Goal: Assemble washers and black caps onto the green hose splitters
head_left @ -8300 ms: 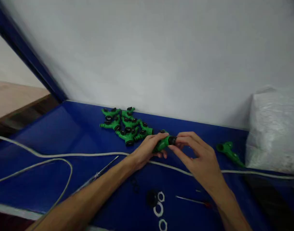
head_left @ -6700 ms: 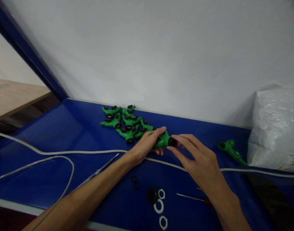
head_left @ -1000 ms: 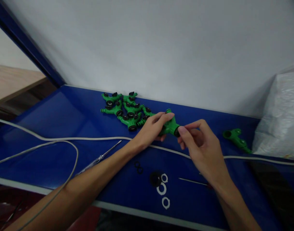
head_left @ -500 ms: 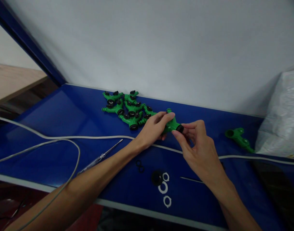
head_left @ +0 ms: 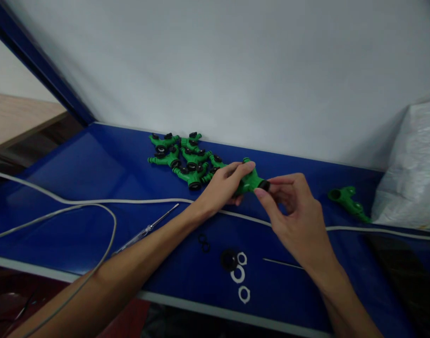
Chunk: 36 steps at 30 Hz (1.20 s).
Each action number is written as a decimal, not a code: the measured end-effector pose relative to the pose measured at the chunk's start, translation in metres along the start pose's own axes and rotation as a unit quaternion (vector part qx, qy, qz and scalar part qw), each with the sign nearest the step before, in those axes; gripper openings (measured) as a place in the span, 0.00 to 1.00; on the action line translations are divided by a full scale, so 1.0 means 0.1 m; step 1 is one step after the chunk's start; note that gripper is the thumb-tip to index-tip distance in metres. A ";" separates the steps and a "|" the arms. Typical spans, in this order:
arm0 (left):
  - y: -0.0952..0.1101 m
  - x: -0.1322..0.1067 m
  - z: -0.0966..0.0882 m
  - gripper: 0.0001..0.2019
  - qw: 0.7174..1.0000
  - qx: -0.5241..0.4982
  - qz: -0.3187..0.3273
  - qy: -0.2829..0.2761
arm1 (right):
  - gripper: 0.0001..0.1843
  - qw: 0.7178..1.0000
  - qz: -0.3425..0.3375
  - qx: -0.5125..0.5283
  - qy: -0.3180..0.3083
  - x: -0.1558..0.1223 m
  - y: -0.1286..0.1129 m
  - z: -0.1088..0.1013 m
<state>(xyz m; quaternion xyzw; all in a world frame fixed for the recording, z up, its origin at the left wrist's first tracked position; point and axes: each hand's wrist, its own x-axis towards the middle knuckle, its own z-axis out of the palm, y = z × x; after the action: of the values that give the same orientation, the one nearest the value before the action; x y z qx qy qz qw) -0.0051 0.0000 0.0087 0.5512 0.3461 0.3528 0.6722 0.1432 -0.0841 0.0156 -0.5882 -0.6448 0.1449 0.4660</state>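
Observation:
My left hand (head_left: 226, 180) is wrapped round the body of a green Y-shaped hose splitter (head_left: 250, 182), held just above the blue table. At the splitter's near right end sits a black collar (head_left: 263, 185). The thumb and fingers of my right hand (head_left: 295, 206) close on that collar from the right. Behind my left hand lie several more green splitters with black valve levers (head_left: 193, 176). Below the hands are a loose black ring nut (head_left: 229, 260), white ring washers (head_left: 238, 274) and small black rings (head_left: 203, 242).
A screwdriver (head_left: 147, 228) lies by my left forearm, and a thin metal rod (head_left: 281, 263) by my right. A white cable (head_left: 123, 201) crosses the table (head_left: 95, 173). At right are a bare green splitter body (head_left: 349, 203) and a plastic bag (head_left: 410, 173).
My right hand has shifted slightly to the right and up, its fingers changing their bend around the collar. The left hand stays on the splitter, nearly still.

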 end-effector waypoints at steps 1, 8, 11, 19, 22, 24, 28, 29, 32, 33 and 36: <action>0.00 0.01 -0.02 0.22 1.000 -0.004 -0.017 -0.014 | 0.12 0.996 -0.064 -0.067 0.008 0.00 0.02 0.00; -0.01 0.04 -0.08 0.22 0.998 0.019 -0.034 -0.042 | 0.09 0.949 -0.226 -0.216 -0.028 0.01 0.10 0.00; 0.01 0.03 -0.05 0.18 0.999 0.029 -0.033 -0.011 | 0.08 0.957 -0.205 -0.205 -0.026 -0.01 0.11 0.01; -0.03 0.00 0.00 0.23 0.998 0.028 0.034 0.036 | 0.12 0.997 -0.047 -0.059 -0.029 -0.03 0.04 0.04; -0.07 -0.02 0.00 0.25 0.992 0.044 0.105 0.060 | 0.14 0.996 0.054 0.066 -0.032 -0.03 0.00 0.06; -0.07 -0.04 0.01 0.25 0.983 0.063 0.155 0.081 | 0.16 0.978 0.120 0.168 -0.042 -0.02 -0.04 0.06; -0.07 -0.06 0.01 0.25 0.974 0.088 0.188 0.088 | 0.19 0.931 0.206 0.292 -0.077 0.00 -0.10 0.04; -0.06 -0.06 0.01 0.25 0.977 0.077 0.179 0.082 | 0.19 0.932 0.206 0.288 -0.079 0.01 -0.11 0.04; -0.04 -0.03 0.02 0.24 0.992 0.025 0.112 0.056 | 0.17 0.977 0.128 0.164 -0.036 0.00 -0.08 0.02; -0.02 -0.02 0.02 0.23 0.995 0.011 0.081 0.050 | 0.15 0.992 0.078 0.094 -0.014 0.00 -0.06 0.02; 0.01 0.01 0.02 0.22 0.999 -0.009 0.014 0.048 | 0.13 0.991 -0.085 -0.098 0.016 0.01 0.00 0.01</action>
<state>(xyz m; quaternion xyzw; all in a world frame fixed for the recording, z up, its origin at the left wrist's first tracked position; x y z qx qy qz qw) -0.0032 -0.0003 0.0096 0.5323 0.3671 0.3915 0.6547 0.1426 -0.0830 0.0148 -0.5764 -0.6958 0.0317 0.4274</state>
